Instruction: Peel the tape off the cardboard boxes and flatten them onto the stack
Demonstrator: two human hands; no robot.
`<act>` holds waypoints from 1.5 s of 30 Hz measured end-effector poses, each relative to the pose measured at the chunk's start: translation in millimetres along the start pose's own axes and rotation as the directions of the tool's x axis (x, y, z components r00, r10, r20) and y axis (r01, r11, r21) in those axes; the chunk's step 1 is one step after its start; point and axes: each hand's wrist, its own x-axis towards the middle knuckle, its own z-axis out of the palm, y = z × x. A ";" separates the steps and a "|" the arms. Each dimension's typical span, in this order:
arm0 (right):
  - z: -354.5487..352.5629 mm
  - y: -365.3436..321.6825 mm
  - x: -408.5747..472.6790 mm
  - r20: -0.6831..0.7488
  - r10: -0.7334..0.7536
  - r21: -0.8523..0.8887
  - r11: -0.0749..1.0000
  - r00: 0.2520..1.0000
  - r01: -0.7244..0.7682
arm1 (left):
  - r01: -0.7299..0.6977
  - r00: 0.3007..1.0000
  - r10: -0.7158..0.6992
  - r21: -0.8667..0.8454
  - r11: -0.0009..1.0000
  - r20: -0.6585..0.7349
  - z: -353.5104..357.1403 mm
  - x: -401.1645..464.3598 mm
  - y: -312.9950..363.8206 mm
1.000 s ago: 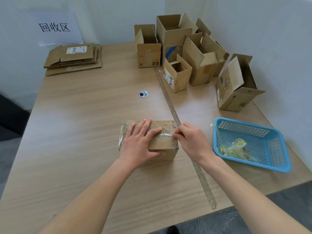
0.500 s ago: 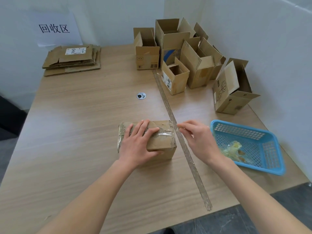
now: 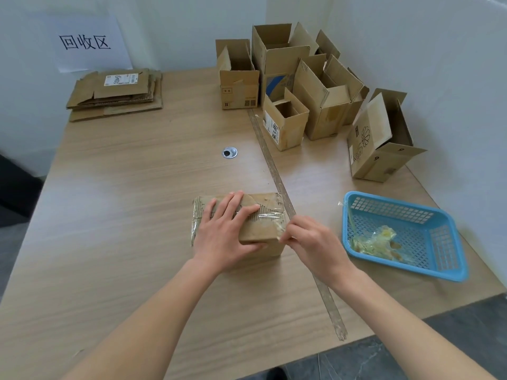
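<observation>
A small closed cardboard box (image 3: 263, 229) lies on the wooden table (image 3: 137, 215) in front of me, wrapped in clear tape (image 3: 270, 216). My left hand (image 3: 225, 231) lies on top of it, fingers spread, thumb round its near edge. My right hand (image 3: 310, 239) is at the box's right near corner, its fingertips pinching the clear tape there. The stack of flattened cardboard (image 3: 115, 93) lies at the far left corner under a paper sign.
Several open cardboard boxes (image 3: 307, 86) stand at the far right. A blue plastic basket (image 3: 439, 215) with crumpled tape sits to the right. A long tape strip (image 3: 277, 174) runs down the table. A metal grommet (image 3: 229, 152) sits mid-table.
My right hand came off the tape on the box's top, drew off to the right, then came back lower to the right near corner and pinched the tape. My left hand stayed put.
</observation>
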 end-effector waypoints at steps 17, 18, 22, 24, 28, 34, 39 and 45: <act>-0.5 -2.9 9.1 0.079 0.101 0.013 0.995 0.992 -0.102 | 0.005 1.000 -0.005 0.009 1.000 0.027 -2.2 -0.6 1.2; -1.3 -5.1 11.9 0.063 0.089 0.008 0.996 0.994 -0.090 | 0.006 1.000 -0.006 0.008 1.000 0.026 -2.2 -0.1 1.0; -5.9 -4.3 13.0 0.142 0.053 0.093 0.993 0.988 -0.067 | 0.008 1.000 -0.008 0.008 1.000 0.029 -2.5 0.4 1.3; -12.4 0.3 3.6 0.238 0.018 0.148 0.987 0.971 -0.055 | 0.009 0.999 -0.009 0.004 1.000 0.034 -2.9 -0.4 1.4; -28.2 17.7 -26.3 0.268 0.121 0.238 0.953 0.956 -0.187 | 0.011 0.999 -0.011 0.002 1.000 0.039 -3.4 0.5 0.7; -31.4 26.4 -23.0 -0.045 0.240 0.297 0.930 0.970 -0.216 | 0.002 1.000 -0.002 -0.002 1.000 0.029 -2.6 -0.9 0.6; -2.3 6.8 -1.9 -0.013 0.208 0.343 0.920 0.978 -0.191 | 0.004 1.000 -0.004 0.005 1.000 0.024 -2.2 -1.0 1.4; 4.7 -3.4 -2.1 0.033 0.181 0.047 0.982 0.983 -0.183 | -0.002 1.000 0.002 0.020 1.000 0.008 0.6 -0.4 0.2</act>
